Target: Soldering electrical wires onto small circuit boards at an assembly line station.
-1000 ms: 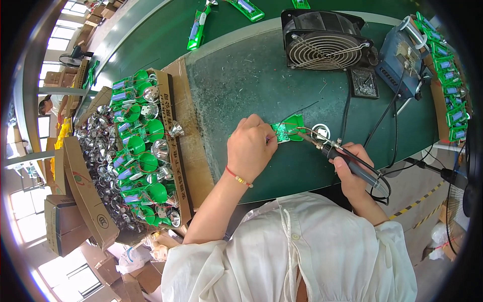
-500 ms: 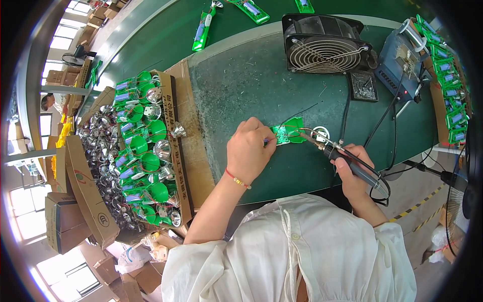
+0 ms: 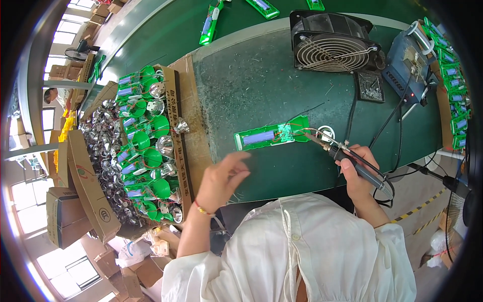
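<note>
The left hand (image 3: 220, 177) is held empty, fingers parted. A grey-handled soldering iron (image 3: 368, 175) is gripped by the fingers of the right hand (image 3: 357, 183); at the tip, on the dark-green bench (image 3: 282, 176), a long green plastic casing (image 3: 301, 122) (fitted with a lilac cylindrical cell (image 3: 258, 137)) is laid flat.

At left, dark characters (image 3: 173, 100) run along a cardboard box (image 3: 169, 78), and a round black sign (image 3: 104, 215) marks the carton (image 3: 89, 186) farther left.
</note>
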